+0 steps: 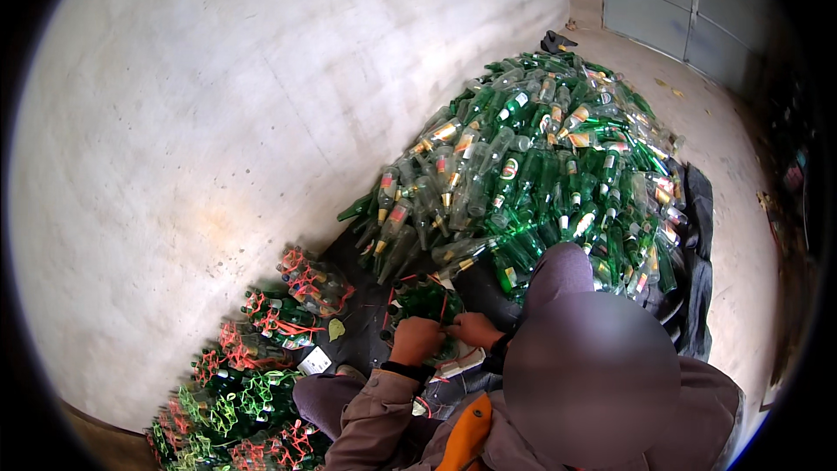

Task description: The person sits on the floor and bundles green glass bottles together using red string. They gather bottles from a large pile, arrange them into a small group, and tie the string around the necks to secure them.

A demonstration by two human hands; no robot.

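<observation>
**Two bare hands meet at a red-strung bundle of green bottles**

A seated person in a brown jacket [375, 410] works on a dark sheet [484, 289] spread over the floor; clock directions run from the hands, with 12 at the top of the view. The left hand [417, 340] is half closed, knuckles up, against the near side of a bundle of green bottles [425, 298], which sits just beyond at 11 o'clock. The right hand [475, 330] comes in from 4 o'clock with its fingers curled, their tips beside the left hand. Whether either one grips string or glass cannot be told, as the fingers hide it. Red string [388, 307] runs along the bundle's sides.

A white block [465, 364] lies near the hands at 5 o'clock. A yellow-green leaf [336, 329] rests at 9 o'clock, and a small white slab [315, 361] lies between 8 and 9. Past them, from 8 to 10 o'clock, tied bundles [244, 401] in red and bright green string crowd along the pale wall [192, 148]. At 1 o'clock rises a broad heap of loose bottles [540, 166], green and clear, many labelled. Well beyond it, also at 1, stands a grey metal door [654, 0].
</observation>
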